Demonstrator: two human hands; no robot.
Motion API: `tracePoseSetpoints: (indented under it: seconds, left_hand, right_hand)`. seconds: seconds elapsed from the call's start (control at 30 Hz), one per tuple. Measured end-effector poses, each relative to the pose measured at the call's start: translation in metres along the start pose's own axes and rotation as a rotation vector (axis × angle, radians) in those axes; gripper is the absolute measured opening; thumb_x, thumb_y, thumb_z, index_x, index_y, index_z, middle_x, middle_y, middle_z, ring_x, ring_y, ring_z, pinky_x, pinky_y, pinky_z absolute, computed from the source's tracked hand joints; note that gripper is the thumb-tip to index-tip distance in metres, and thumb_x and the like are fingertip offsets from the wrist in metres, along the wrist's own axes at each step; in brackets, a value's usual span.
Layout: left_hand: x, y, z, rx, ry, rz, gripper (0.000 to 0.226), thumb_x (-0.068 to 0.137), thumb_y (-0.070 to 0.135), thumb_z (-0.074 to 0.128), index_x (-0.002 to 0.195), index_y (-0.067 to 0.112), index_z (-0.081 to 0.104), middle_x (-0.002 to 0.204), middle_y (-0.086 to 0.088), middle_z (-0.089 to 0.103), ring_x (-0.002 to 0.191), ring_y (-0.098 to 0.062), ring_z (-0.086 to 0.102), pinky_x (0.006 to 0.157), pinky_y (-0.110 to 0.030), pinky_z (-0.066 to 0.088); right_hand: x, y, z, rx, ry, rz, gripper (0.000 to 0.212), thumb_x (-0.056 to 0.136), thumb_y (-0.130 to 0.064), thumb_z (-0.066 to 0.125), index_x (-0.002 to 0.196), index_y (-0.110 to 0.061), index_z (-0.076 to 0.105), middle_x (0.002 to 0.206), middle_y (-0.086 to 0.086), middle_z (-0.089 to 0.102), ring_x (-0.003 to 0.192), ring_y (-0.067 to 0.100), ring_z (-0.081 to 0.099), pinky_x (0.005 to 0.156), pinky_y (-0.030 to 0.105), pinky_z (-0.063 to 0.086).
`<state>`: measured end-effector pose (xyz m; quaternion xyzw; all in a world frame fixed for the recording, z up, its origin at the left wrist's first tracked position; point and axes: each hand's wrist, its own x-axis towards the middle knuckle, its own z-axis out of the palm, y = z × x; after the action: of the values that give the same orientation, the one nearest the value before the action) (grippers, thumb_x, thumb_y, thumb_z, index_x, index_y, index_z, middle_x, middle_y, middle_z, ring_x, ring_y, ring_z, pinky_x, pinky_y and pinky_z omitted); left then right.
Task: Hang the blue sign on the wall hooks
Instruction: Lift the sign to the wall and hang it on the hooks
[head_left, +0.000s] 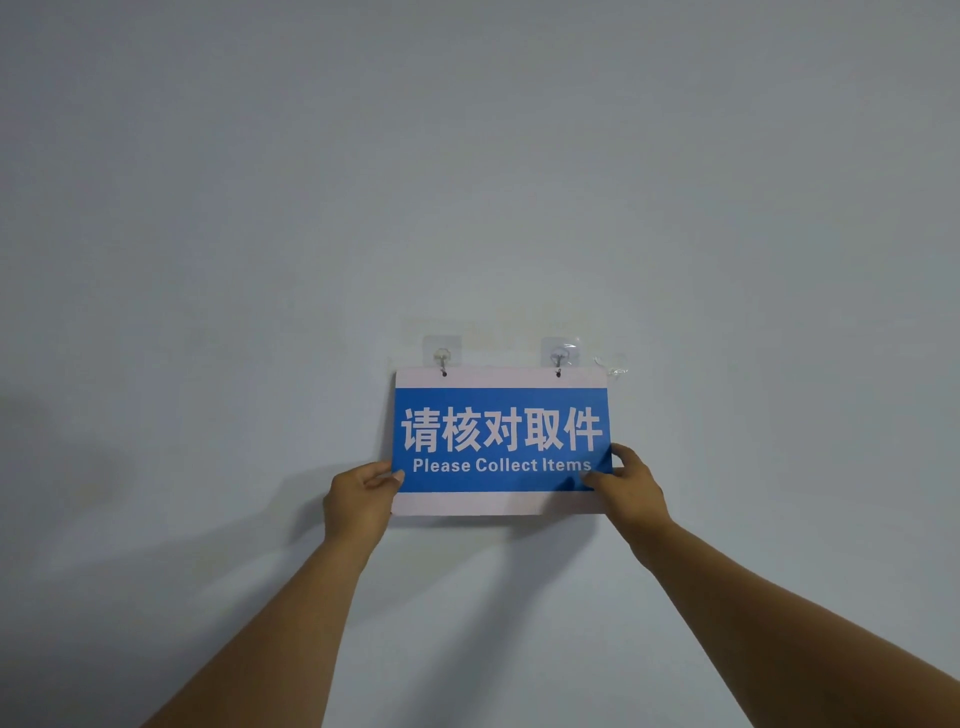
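Both arms are stretched up in front of me and I've got the blue sign (501, 441) flat against the pale wall (467, 182), held by its two lower corners. My left hand (358, 501) is closed on the lower left corner, thumb lying across the front of the blue panel and the other fingers tucked behind the edge, so it's a pinch on the board. My right hand (626, 480) mirrors that on the lower right corner, thumb pressed on the front just past the end of the English line, fingers curling round the right edge. The sign sits level, white strip along the top, blue band in the middle with big white Chinese characters and "Please Collect Items" under them, another white strip along the bottom. Up at the top strip, two small holes line up with the two clear adhesive hooks on the wall: the left hook (442, 358) comes down into the left hole, the right hook (559, 358) into the right hole, and the top edge of the sign sits just under both clear pads. A crumpled scrap of clear film (610, 365) clings to the wall just right of the right hook, near the sign's upper right corner. Shadows of my arms fall on the wall below.
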<state>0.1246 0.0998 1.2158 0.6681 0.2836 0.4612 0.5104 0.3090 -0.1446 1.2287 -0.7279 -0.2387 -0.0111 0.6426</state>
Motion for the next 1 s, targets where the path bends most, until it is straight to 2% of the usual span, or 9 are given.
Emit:
tracePoseSetpoints:
  seconds: [0.1, 0.17, 0.33, 0.43, 0.53, 0.63, 0.77, 0.9, 1.0]
  left_hand:
    - [0.006, -0.005, -0.001, 0.021, -0.032, -0.009, 0.020, 0.085, 0.025, 0.074, 0.104, 0.021, 0.074, 0.098, -0.003, 0.078, 0.093, -0.026, 0.074, 0.088, -0.048, 0.060]
    - [0.006, -0.004, -0.002, 0.082, -0.054, 0.013, 0.018, 0.087, 0.027, 0.072, 0.103, 0.018, 0.076, 0.097, -0.002, 0.078, 0.095, -0.025, 0.074, 0.089, -0.044, 0.059]
    - [0.006, 0.009, -0.002, 0.217, -0.015, 0.104, 0.031, 0.093, 0.030, 0.065, 0.115, 0.009, 0.072, 0.109, -0.007, 0.076, 0.091, -0.020, 0.067, 0.075, -0.028, 0.049]
    - [0.008, 0.025, 0.005, 0.220, 0.009, 0.135, 0.041, 0.095, 0.033, 0.062, 0.128, 0.009, 0.062, 0.120, -0.007, 0.071, 0.090, -0.016, 0.060, 0.065, -0.022, 0.043]
    - [0.013, 0.036, 0.016, 0.186, -0.036, 0.128, 0.045, 0.095, 0.035, 0.061, 0.134, 0.013, 0.055, 0.126, -0.007, 0.068, 0.091, -0.017, 0.062, 0.057, -0.019, 0.044]
    - [0.015, 0.037, 0.024, 0.193, -0.032, 0.109, 0.045, 0.094, 0.034, 0.062, 0.133, 0.013, 0.052, 0.127, -0.009, 0.067, 0.091, -0.019, 0.064, 0.055, -0.020, 0.046]
    - [0.015, 0.035, 0.026, 0.205, -0.017, 0.086, 0.045, 0.095, 0.031, 0.062, 0.133, 0.011, 0.050, 0.126, -0.010, 0.067, 0.092, -0.022, 0.065, 0.055, -0.021, 0.047]
    - [0.017, 0.028, 0.024, 0.206, -0.008, 0.040, 0.048, 0.095, 0.030, 0.061, 0.137, 0.012, 0.047, 0.128, -0.011, 0.067, 0.101, -0.026, 0.066, 0.069, -0.029, 0.049]
    - [0.016, 0.024, 0.024, 0.216, 0.002, 0.011, 0.050, 0.095, 0.029, 0.061, 0.139, 0.010, 0.046, 0.129, -0.012, 0.066, 0.110, -0.030, 0.066, 0.071, -0.029, 0.048]
  right_hand:
    - [0.006, 0.004, 0.003, -0.009, -0.004, 0.020, 0.057, 0.094, -0.016, 0.064, 0.146, -0.018, 0.043, 0.134, 0.013, 0.063, 0.106, 0.026, 0.060, 0.087, 0.040, 0.050]
    - [0.011, 0.006, 0.003, -0.036, 0.011, 0.033, 0.056, 0.093, -0.020, 0.065, 0.145, -0.017, 0.045, 0.134, 0.014, 0.063, 0.107, 0.027, 0.060, 0.088, 0.041, 0.052]
    - [0.020, 0.007, 0.003, -0.098, 0.062, 0.046, 0.067, 0.088, -0.030, 0.068, 0.147, -0.021, 0.039, 0.139, 0.016, 0.057, 0.117, 0.034, 0.062, 0.097, 0.053, 0.055]
    - [0.026, 0.000, 0.003, -0.082, 0.071, 0.014, 0.065, 0.091, -0.026, 0.067, 0.149, -0.020, 0.037, 0.142, 0.016, 0.055, 0.121, 0.035, 0.061, 0.097, 0.051, 0.055]
    - [0.033, -0.007, 0.007, -0.058, 0.074, -0.013, 0.064, 0.092, -0.022, 0.067, 0.149, -0.019, 0.037, 0.141, 0.015, 0.056, 0.118, 0.033, 0.061, 0.096, 0.052, 0.054]
    - [0.037, -0.007, 0.014, -0.060, 0.083, -0.031, 0.063, 0.090, -0.023, 0.069, 0.146, -0.021, 0.039, 0.137, 0.014, 0.058, 0.108, 0.027, 0.062, 0.090, 0.049, 0.056]
    - [0.040, -0.003, 0.019, -0.083, 0.114, -0.032, 0.062, 0.087, -0.024, 0.069, 0.142, -0.024, 0.042, 0.136, 0.012, 0.058, 0.116, 0.032, 0.063, 0.092, 0.051, 0.058]
    - [0.043, 0.002, 0.022, -0.060, 0.115, -0.020, 0.062, 0.086, -0.023, 0.069, 0.142, -0.022, 0.042, 0.138, 0.012, 0.056, 0.117, 0.032, 0.062, 0.092, 0.049, 0.057]
    - [0.042, 0.007, 0.024, -0.063, 0.116, -0.025, 0.062, 0.085, -0.023, 0.071, 0.141, -0.022, 0.043, 0.138, 0.011, 0.056, 0.118, 0.032, 0.062, 0.093, 0.049, 0.058]
